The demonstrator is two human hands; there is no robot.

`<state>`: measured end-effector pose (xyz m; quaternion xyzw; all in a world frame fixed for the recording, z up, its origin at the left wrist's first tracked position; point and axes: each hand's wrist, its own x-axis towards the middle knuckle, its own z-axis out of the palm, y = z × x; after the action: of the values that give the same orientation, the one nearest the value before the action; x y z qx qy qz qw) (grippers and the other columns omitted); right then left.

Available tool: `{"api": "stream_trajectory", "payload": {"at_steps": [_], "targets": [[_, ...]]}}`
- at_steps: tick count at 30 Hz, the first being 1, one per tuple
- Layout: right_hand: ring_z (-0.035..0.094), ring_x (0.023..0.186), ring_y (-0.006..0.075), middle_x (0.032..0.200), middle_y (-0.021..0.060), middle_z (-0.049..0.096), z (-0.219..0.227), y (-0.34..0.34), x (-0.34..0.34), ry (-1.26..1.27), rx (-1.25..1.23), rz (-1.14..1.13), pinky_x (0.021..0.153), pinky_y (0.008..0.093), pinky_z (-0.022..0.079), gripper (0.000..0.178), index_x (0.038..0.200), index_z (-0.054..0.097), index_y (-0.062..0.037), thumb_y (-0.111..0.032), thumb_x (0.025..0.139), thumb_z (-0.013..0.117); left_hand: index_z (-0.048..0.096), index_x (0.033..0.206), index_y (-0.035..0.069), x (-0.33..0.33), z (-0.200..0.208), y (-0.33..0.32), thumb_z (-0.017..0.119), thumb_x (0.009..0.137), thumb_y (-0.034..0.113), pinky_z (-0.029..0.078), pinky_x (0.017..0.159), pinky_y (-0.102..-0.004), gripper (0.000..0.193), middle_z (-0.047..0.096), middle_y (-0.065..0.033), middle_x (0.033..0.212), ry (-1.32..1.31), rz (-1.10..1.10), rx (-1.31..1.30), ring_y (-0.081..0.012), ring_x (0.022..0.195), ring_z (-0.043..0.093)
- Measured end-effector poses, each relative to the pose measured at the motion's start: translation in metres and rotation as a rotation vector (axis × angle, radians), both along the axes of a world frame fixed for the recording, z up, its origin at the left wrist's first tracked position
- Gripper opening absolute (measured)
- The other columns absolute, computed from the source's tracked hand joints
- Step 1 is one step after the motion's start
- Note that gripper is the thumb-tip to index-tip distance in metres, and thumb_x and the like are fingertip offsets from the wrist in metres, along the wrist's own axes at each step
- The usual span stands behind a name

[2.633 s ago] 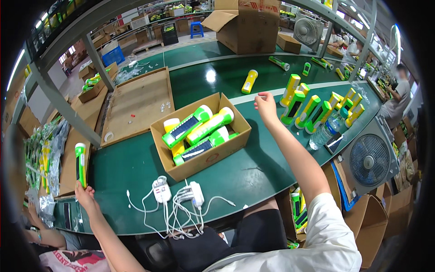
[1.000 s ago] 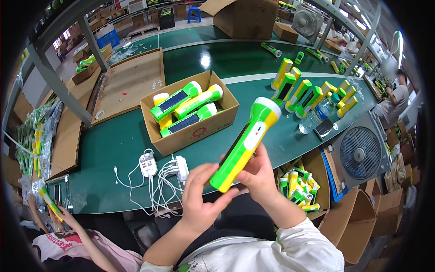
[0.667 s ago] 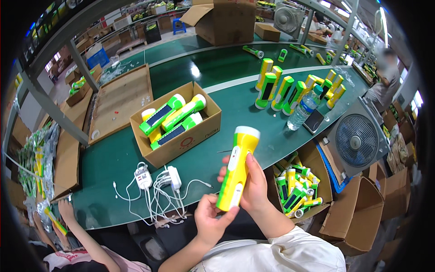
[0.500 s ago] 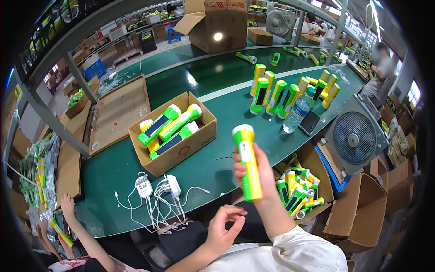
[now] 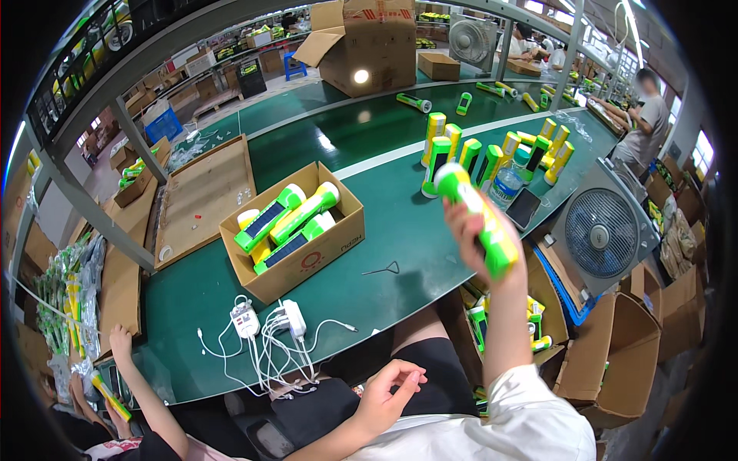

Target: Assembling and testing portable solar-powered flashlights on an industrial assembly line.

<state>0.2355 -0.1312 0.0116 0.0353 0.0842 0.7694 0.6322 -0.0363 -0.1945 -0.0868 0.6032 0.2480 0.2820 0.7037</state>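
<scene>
My right hand (image 5: 467,240) is raised over the table's near edge, wrapped round a yellow and green flashlight (image 5: 484,217). The flashlight tilts, its white lens end up and to the left, and looks slightly blurred. Low near my lap, my left hand (image 5: 390,393) is empty, its fingers loosely curled and the thumb apart. Beyond the held flashlight stand several upright flashlights (image 5: 435,157) with a water bottle (image 5: 505,187), partly hidden, and a dark phone (image 5: 524,209). An open cardboard box (image 5: 323,250) on my left holds several flashlights.
White chargers with tangled cables (image 5: 292,319) and a bent metal hook (image 5: 382,269) lie on the green table (image 5: 415,288). At right are a grey fan (image 5: 601,234) and a low carton of flashlights (image 5: 550,315). A co-worker's arm (image 5: 150,392) reaches in at lower left.
My right hand has carried the flashlight up and to the right, toward the standing group, tilting it more. My left hand has shifted slightly right and down. The metal hook now shows fully.
</scene>
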Motion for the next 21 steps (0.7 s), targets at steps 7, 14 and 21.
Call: {"api": "stream_trajectory", "payload": {"at_steps": [7, 14, 21], "targets": [[0.059, 0.063, 0.0166, 0.081, 0.0115, 0.055, 0.064, 0.097, 0.103, -0.796, -0.145, -0.041, 0.06, 0.0268, 0.057, 0.029, 0.101, 0.043, 0.0027, -0.026, 0.098, 0.043, 0.056, 0.1, -0.001, 0.007, -0.001, -0.01, 0.052, 0.094, 0.012, 0.049, 0.075, -0.0255, 0.015, 0.061, -0.0093, 0.095, 0.022, -0.087, -0.086, -0.0127, 0.084, 0.06], [0.06, 0.07, 0.016, 0.087, 0.0151, 0.054, 0.079, 0.102, 0.124, -0.827, -0.105, 0.054, 0.062, 0.0241, 0.056, 0.035, 0.109, 0.038, 0.004, -0.029, 0.098, 0.042, 0.055, 0.102, -0.001, 0.012, -0.008, -0.013, 0.051, 0.094, 0.012, 0.049, 0.077, -0.025, 0.015, 0.06, -0.0086, 0.095, -0.014, -0.071, -0.121, -0.0124, 0.087, 0.059], [0.059, 0.069, 0.014, 0.089, 0.0129, 0.054, 0.087, 0.092, 0.127, -0.854, -0.103, 0.024, 0.061, 0.0228, 0.055, 0.036, 0.111, 0.039, 0.0022, -0.031, 0.097, 0.044, 0.058, 0.101, 0.001, 0.016, -0.008, -0.015, 0.053, 0.094, 0.015, 0.048, 0.072, -0.0235, 0.017, 0.061, -0.006, 0.088, -0.036, -0.055, -0.111, -0.0101, 0.081, 0.059]]}}
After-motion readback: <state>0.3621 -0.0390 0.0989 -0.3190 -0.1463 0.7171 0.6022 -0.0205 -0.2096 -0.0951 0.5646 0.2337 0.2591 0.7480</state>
